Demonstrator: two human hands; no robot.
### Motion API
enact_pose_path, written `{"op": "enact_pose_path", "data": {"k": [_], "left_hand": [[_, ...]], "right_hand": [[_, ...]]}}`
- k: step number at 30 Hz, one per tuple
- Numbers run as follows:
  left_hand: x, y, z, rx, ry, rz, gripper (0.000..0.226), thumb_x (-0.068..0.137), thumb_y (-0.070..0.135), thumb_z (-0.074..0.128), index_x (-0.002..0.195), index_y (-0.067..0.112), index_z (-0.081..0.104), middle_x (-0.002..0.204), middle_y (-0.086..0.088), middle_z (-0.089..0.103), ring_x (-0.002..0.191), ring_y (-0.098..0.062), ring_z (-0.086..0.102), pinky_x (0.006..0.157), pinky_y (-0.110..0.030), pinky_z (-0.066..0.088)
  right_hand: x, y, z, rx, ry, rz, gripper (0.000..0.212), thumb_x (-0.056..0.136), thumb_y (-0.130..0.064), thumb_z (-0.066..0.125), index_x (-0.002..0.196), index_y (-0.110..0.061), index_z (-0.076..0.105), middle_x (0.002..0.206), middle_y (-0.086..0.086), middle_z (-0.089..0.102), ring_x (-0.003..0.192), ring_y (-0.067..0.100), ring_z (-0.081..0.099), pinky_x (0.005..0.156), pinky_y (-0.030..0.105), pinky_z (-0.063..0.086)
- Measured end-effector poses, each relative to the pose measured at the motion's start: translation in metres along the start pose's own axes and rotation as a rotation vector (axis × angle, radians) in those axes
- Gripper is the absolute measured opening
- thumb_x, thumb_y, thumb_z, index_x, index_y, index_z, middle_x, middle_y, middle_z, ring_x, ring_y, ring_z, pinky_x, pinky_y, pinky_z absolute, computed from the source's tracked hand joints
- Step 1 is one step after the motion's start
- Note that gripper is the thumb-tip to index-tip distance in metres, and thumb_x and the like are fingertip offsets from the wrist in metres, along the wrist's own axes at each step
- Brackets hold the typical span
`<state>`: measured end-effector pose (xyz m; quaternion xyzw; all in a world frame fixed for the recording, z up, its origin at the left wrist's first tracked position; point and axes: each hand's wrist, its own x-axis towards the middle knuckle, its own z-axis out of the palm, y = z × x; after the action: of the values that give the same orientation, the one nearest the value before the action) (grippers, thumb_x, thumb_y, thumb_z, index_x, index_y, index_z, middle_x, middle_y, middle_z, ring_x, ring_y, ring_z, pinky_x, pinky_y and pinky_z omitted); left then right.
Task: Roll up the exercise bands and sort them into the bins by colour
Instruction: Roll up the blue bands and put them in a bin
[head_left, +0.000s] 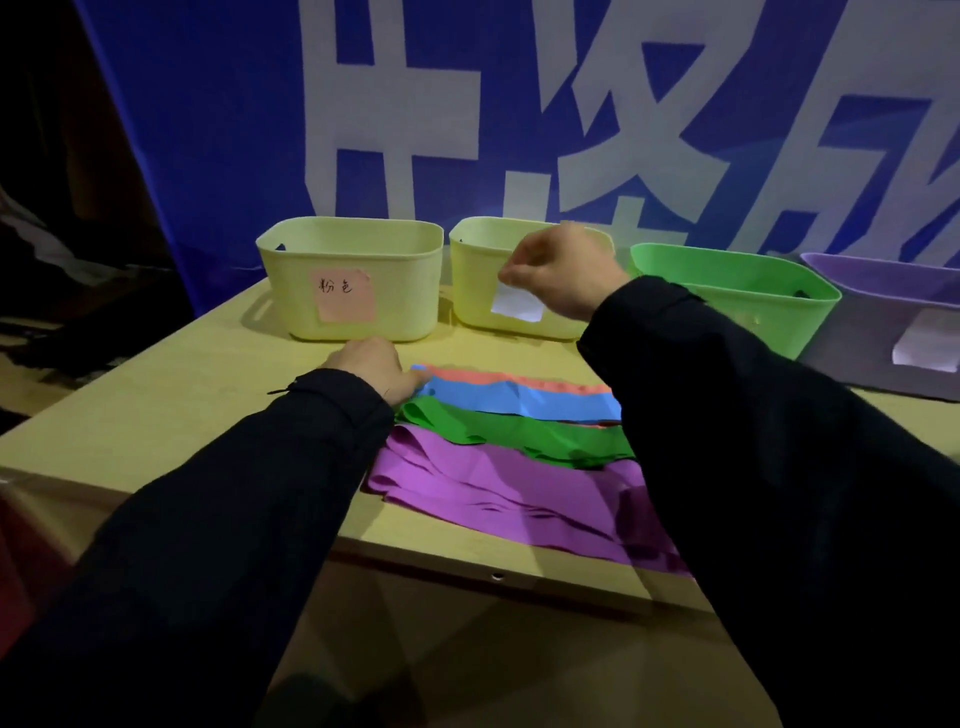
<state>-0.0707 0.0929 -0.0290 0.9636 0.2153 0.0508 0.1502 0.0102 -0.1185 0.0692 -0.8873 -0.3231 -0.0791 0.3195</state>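
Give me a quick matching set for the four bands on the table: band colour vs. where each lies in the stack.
Bands:
1. purple band
2. green band
3. blue band
4. salmon-pink band

Places:
A. farthest, next to the bins
B. nearest the table's front edge
C. second from the far side
D. second from the front

Pairs: 1-B, 2-D, 3-C, 4-A
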Motion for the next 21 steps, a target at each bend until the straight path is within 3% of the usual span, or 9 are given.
{"op": "enact_pose_path", "data": {"k": [5,10,14,16,19,21], "left_hand": [[-0.002,0.011,0.007,-0.08,0.086,0.028,0.003,0.085,0.025,0.069,0.084,0.024,0.066,0.095,-0.007,0.07,0.088,-0.032,0.063,0.074,-0.034,0.05],[-0.003,0.039,-0.013,-0.372,0.226,0.137,0.007,0.09,0.02,0.063,0.094,0.016,0.059,0.083,-0.002,0.061,0.086,-0.029,0.058,0.069,-0.032,0.039],[-0.009,0.072,-0.041,-0.573,0.307,0.284,0.011,0.091,0.017,0.065,0.099,0.012,0.06,0.096,-0.001,0.063,0.09,-0.023,0.057,0.071,-0.03,0.04],[-0.008,0.082,-0.052,-0.548,0.38,0.284,0.008,0.09,0.016,0.066,0.096,0.012,0.061,0.096,-0.001,0.064,0.09,-0.025,0.059,0.069,-0.031,0.044],[-0.005,0.089,-0.063,-0.471,0.434,0.265,0.006,0.089,0.015,0.066,0.093,0.014,0.061,0.097,-0.003,0.067,0.091,-0.027,0.061,0.077,-0.038,0.051],[-0.005,0.092,-0.069,-0.539,0.507,0.272,0.006,0.09,0.015,0.064,0.095,0.013,0.062,0.096,-0.001,0.065,0.091,-0.026,0.06,0.077,-0.037,0.05]], "right_hand": [[-0.024,0.023,0.02,-0.047,-0.086,0.068,0.014,0.093,-0.025,0.069,0.095,-0.013,0.075,0.091,0.002,0.071,0.077,0.014,0.06,0.068,0.022,0.039],[-0.035,0.039,0.02,0.013,-0.071,0.105,0.014,0.092,-0.025,0.071,0.092,-0.012,0.076,0.085,0.001,0.07,0.081,0.017,0.063,0.07,0.025,0.042],[-0.038,0.045,0.011,0.079,-0.02,0.113,0.01,0.09,-0.022,0.072,0.084,-0.014,0.074,0.084,0.002,0.073,0.082,0.021,0.067,0.075,0.033,0.051],[-0.04,0.049,0.003,0.12,0.004,0.106,0.009,0.089,-0.02,0.072,0.084,-0.013,0.074,0.081,0.001,0.074,0.077,0.019,0.067,0.071,0.031,0.051],[-0.046,0.051,-0.01,0.123,0.02,0.1,0.009,0.091,-0.021,0.071,0.084,-0.016,0.073,0.071,-0.011,0.066,0.065,0.004,0.057,0.06,0.017,0.044],[-0.048,0.055,-0.016,0.145,0.047,0.096,0.012,0.091,-0.022,0.071,0.086,-0.012,0.075,0.074,-0.003,0.07,0.07,0.012,0.062,0.068,0.025,0.049]]}}
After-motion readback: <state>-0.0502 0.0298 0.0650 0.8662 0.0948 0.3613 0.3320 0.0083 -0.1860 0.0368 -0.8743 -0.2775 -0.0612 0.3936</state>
